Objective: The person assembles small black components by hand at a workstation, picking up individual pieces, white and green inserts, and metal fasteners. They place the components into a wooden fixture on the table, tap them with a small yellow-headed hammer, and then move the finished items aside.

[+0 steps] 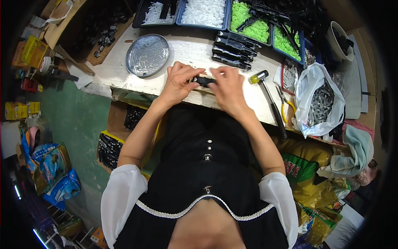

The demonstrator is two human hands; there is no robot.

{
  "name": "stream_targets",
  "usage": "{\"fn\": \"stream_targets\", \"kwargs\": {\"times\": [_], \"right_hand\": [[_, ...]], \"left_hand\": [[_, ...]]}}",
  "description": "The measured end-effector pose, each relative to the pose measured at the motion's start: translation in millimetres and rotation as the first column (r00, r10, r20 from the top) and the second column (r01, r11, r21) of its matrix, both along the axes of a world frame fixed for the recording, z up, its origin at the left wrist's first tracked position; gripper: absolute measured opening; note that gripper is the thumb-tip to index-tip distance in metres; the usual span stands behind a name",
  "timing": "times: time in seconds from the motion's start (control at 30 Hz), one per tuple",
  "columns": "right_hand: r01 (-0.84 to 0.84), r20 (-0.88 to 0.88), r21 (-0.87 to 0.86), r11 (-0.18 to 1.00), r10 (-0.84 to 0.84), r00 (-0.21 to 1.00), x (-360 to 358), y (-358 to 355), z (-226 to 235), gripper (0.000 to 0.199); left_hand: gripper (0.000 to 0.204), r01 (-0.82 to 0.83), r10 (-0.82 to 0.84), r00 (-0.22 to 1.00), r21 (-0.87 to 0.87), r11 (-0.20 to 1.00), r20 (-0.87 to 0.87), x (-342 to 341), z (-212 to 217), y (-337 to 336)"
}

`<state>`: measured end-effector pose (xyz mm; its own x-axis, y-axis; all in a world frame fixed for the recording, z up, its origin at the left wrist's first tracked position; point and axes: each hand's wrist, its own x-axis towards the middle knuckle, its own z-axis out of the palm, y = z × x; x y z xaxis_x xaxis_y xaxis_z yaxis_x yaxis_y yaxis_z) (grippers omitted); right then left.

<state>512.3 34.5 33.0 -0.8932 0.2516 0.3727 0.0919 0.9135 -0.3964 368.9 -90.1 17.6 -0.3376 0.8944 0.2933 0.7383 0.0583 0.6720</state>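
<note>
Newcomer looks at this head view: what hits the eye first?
Likely the bright green pieces along the far side of the white bench, right of the white pieces. Then the left hand and right hand, at either end of a small black part near the bench's front edge. To their right lies a hammer.

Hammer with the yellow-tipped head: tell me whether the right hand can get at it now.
Probably yes: the hammer lies on the bench to the right of the right hand, with nothing visible between them, though its fingers are at the black part.
</note>
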Motion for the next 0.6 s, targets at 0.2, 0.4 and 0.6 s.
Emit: {"fn": "stream_targets", "kwargs": {"times": [0.2, 0.4, 0.6], "right_hand": [[0.384, -0.099, 0.027, 0.923, -0.380, 0.920, 72, 51, 9, 0.027], [0.517, 0.097, 0.317, 0.795, -0.569, 0.816, 109, 67, -25, 0.024], [0.393, 0.138, 0.082, 0.916, -0.401, 0.906, 107, 59, -6, 0.024]], "left_hand": [[0.035, 0.110, -0.111, 0.965, -0.014, 0.994, -0.237, -1, 13, 2], [0.041, 0.160, -0.228, 0.858, -0.183, 0.970, -0.461, 12, 20, 13], [0.046, 0.193, -0.327, 0.765, -0.286, 0.938, -0.555, 12, 28, 18]]}}
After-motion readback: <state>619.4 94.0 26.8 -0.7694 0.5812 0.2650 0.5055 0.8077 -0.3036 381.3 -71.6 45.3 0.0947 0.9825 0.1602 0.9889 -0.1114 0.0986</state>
